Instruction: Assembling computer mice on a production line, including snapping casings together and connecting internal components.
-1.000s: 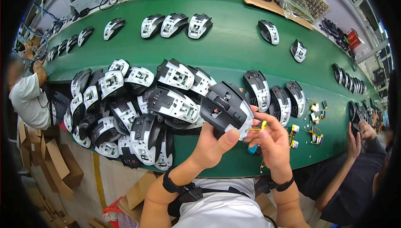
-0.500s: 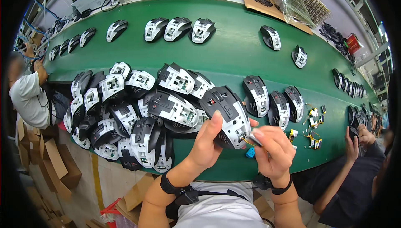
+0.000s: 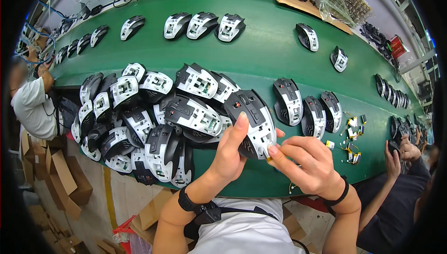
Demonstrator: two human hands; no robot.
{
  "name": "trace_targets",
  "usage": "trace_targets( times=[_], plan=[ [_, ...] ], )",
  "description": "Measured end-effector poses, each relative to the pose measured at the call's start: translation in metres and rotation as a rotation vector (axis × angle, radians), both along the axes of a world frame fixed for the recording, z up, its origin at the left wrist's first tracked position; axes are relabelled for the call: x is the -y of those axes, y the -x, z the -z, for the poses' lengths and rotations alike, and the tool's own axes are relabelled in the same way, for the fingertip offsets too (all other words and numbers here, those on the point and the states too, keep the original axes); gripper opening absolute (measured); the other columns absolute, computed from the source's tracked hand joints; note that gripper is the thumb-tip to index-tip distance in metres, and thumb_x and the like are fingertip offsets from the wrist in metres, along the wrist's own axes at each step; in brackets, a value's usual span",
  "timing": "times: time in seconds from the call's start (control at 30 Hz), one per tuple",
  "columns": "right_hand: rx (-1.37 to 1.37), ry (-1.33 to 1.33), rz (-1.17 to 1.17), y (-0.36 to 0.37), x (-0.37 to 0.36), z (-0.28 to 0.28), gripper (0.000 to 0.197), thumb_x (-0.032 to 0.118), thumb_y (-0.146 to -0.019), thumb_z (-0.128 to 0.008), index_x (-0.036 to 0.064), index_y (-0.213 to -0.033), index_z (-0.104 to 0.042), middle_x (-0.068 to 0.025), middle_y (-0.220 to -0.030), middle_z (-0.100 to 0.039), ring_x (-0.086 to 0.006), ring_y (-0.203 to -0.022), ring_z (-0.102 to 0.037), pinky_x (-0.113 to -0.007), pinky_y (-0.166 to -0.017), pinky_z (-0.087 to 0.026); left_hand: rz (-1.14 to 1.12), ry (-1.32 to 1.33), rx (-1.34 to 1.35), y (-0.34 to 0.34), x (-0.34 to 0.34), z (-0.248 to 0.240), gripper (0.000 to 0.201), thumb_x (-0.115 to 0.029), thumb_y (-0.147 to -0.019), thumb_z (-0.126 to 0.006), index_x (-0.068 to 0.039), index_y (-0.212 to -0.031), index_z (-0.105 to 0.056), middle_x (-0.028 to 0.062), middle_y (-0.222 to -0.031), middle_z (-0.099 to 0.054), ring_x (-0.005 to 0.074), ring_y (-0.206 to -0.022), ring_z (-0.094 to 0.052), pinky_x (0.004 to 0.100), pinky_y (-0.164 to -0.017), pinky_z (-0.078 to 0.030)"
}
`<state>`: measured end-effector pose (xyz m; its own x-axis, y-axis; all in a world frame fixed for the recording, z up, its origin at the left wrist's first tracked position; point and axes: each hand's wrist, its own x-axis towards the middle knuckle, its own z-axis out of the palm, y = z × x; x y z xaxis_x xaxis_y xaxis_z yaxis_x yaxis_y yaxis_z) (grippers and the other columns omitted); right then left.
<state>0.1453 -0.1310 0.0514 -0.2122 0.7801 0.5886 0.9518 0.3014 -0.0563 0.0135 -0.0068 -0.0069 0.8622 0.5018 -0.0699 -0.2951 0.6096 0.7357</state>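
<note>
Head view: the right hand (image 3: 305, 163) has thumb and forefinger close together at the near end of a mouse shell (image 3: 253, 121); whether they grip anything is hidden. The left hand (image 3: 227, 154) curls around the shell, above the green table (image 3: 265, 54). An uneven push could slip and bend small parts. The dark nose points away, leaning left, the long axis running back toward the right fingertips; 3 shells (image 3: 287, 101) lie rightward.

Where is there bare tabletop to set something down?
On the green table, between the far trio of mice and the next mouse rightward; also between that trio and the mouse pile. Crowded: the pile itself and around the batteries.
</note>
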Motion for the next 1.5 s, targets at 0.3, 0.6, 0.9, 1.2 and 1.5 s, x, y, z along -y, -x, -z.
trace_targets(
  times=[0.3,0.6,0.9,1.2,1.5],
  plan=[
    [-0.314,0.033,0.082,-0.005,-0.004,0.002,0.026,0.011,-0.061,-0.084,0.0068,-0.077,-0.064,-0.0031,-0.074,-0.061,-0.0231,-0.070,-0.061,-0.033,-0.058,-0.049,0.130,-0.077,-0.120,0.006,0.008,0.006,0.063,-0.048,-0.100,-0.040,0.005,-0.132,-0.049,0.0125,-0.115,-0.063,0.0186,-0.105,-0.062,0.0325,-0.092,-0.048],
    [0.010,0.100,-0.038,-0.014,0.007,0.000,0.027,0.012,-0.067,-0.079,0.0019,-0.087,-0.065,-0.0081,-0.091,-0.064,-0.0250,-0.088,-0.064,-0.035,-0.068,-0.051,0.048,-0.010,-0.063,0.000,0.006,0.000,0.066,-0.053,-0.101,-0.032,0.003,-0.131,-0.049,0.0167,-0.108,-0.067,0.0236,-0.098,-0.066,0.0361,-0.089,-0.052],
    [-0.432,-0.087,0.128,0.019,-0.012,0.022,0.024,0.001,-0.064,-0.079,0.0036,-0.084,-0.066,-0.0079,-0.083,-0.062,-0.0266,-0.076,-0.061,-0.035,-0.066,-0.050,-0.148,-0.253,0.007,0.000,0.010,-0.003,0.078,-0.062,-0.097,-0.035,0.003,-0.139,-0.039,0.0221,-0.114,-0.063,0.0261,-0.104,-0.064,0.0379,-0.091,-0.051],
    [-0.409,0.054,0.049,0.013,-0.009,0.020,0.034,-0.003,-0.063,-0.073,0.0058,-0.096,-0.069,-0.0074,-0.098,-0.057,-0.0270,-0.085,-0.057,-0.035,-0.069,-0.048,-0.100,-0.030,0.073,0.005,0.007,-0.001,0.081,-0.067,-0.095,-0.033,0.000,-0.139,-0.040,0.0187,-0.115,-0.062,0.0276,-0.111,-0.061,0.0398,-0.094,-0.049],
    [-0.760,0.245,0.032,0.009,-0.004,0.017,0.032,-0.004,-0.067,-0.069,0.0034,-0.098,-0.069,-0.0111,-0.099,-0.056,-0.0283,-0.085,-0.059,-0.035,-0.075,-0.053,-0.067,0.064,0.009,0.002,0.003,0.001,0.073,-0.060,-0.099,-0.028,0.002,-0.133,-0.046,0.0181,-0.112,-0.064,0.0260,-0.104,-0.064,0.0386,-0.093,-0.050]
  ],
)
